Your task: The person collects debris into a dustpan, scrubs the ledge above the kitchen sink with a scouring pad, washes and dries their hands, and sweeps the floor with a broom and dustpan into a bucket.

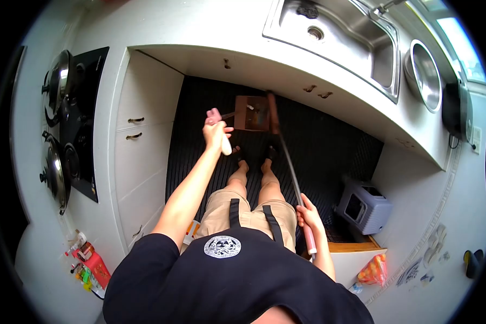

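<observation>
**Broom and dustpan held, one in each hand**

In the head view, a pale handle with a pink end is gripped by the left hand, its fingers curled round it. The handle appears to be joined by a thin rod to the brown dustpan, which is set low over the dark ribbed floor, in front of the feet. A small pale bit can be made out in the pan, too blurred to be named.

The broom is held in the right hand, with the fingers closed about the shaft near its pink grip. The shaft is slanted forward, and the reddish-brown broom head is placed just beside the pan's right edge; whether they touch cannot be told.

Both tools are judged to be light and stiff, with little that is fragile. The broom would be best held by the grip or upper shaft, though the bare shaft may feel slippery if wet. The dustpan would be best taken by its pale handle and kept level, since loose bits could be spilled by a tilt.
</observation>
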The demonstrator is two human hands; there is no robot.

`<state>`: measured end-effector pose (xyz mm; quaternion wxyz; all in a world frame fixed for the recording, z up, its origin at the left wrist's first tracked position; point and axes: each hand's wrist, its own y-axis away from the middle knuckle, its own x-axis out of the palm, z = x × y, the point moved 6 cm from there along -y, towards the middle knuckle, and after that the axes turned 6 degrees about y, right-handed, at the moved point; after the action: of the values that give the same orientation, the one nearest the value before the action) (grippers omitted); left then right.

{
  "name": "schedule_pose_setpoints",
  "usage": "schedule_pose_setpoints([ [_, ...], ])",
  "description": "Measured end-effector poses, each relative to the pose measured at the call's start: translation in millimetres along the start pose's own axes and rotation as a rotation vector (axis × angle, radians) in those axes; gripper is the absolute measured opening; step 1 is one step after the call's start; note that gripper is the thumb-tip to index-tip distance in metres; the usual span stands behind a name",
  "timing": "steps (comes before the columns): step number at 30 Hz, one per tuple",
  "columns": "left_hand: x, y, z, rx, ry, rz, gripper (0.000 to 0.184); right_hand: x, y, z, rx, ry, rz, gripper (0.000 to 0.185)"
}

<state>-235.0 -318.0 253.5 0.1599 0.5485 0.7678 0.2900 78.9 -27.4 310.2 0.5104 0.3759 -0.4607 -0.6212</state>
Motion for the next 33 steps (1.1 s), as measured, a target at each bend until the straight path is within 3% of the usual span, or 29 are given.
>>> schedule_pose_setpoints([
  [3, -65, -2, -7, 0.011, 0.1, -0.127, 0.023, -37, 19, 10, 0.009, 0.26, -0.176, 0.068],
  [7, -92, 2, -34, -0.028, 0.207, -0.269, 0.017, -91, -28, 27, 0.0, 0.469, -0.329, 0.07],
  [10, -92, -19, -36, 0.018, 0.289, -0.345, 0.017, -103, -105, 43, -0.01, 0.495, -0.392, 0.043],
  [13, -84, -42, -33, 0.054, 0.324, -0.402, 0.019, -50, -139, 99, 0.033, 0.642, -0.461, 0.04],
  [16, -71, -58, -42, 0.088, 0.306, -0.397, 0.018, 40, -178, 124, -0.124, 0.971, -0.423, 0.037],
  [20, -62, -69, -49, 0.093, 0.286, -0.42, 0.016, 146, -162, 127, -0.227, 1.009, -0.145, 0.056],
  [21, -62, -69, -52, 0.097, 0.278, -0.411, 0.016, 153, -159, 128, -0.303, 1.027, -0.103, 0.059],
  [22, -67, -72, -51, 0.098, 0.294, -0.432, 0.016, 149, -125, 152, -0.218, 0.945, 0.001, 0.06],
  [24, -87, -74, -53, 0.108, 0.342, -0.498, 0.018, 136, -130, 150, -0.429, 1.048, 0.032, 0.058],
  [27, -125, -57, -44, 0.132, 0.388, -0.527, 0.024, 116, -112, 151, -0.574, 1.224, 0.006, 0.059],
  [28, -135, -43, -42, 0.128, 0.418, -0.533, 0.027, 111, -101, 154, -0.455, 1.219, 0.044, 0.061],
  [33, -192, 13, -10, 0.107, 0.611, -0.617, 0.03, 116, -64, 185, -0.323, 1.233, 0.128, 0.062],
])
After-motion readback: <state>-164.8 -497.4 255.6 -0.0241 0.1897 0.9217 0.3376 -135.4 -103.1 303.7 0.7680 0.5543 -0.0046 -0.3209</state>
